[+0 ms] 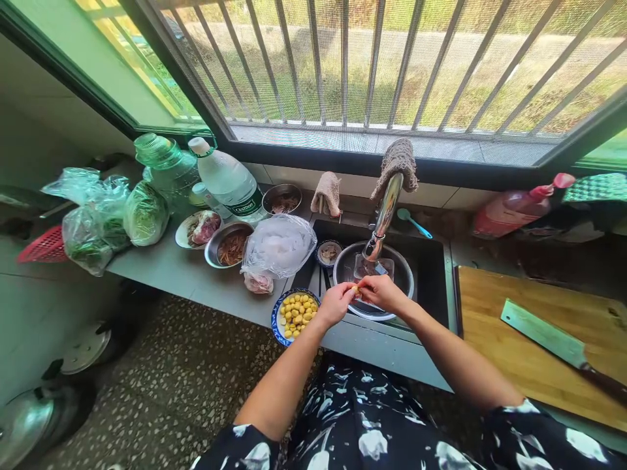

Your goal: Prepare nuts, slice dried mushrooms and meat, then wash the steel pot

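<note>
1. Yellow morsel (356,288) pinched between fingers of left hand (336,303) and right hand (381,292), over a steel basin (404,277) in the sink (434,261).
2. Blue-rimmed bowl (275,320) of yellow pieces sits just beside the left hand.
3. Tap (385,212) hangs above the basin, a cloth draped over it.
4. Grey surface (171,264) carries bags, dishes, a bottle (230,183).
5. Cleaver (543,336) lies on the wooden board (509,362); barred window (372,65) behind.

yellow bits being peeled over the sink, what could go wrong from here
1. The blue-rimmed bowl of yellow pieces sits at the counter's front edge by the left hand; a nudge might tip it off.
2. The small piece pinched between both hands, right hand included, could slip into the metal basin.
</note>
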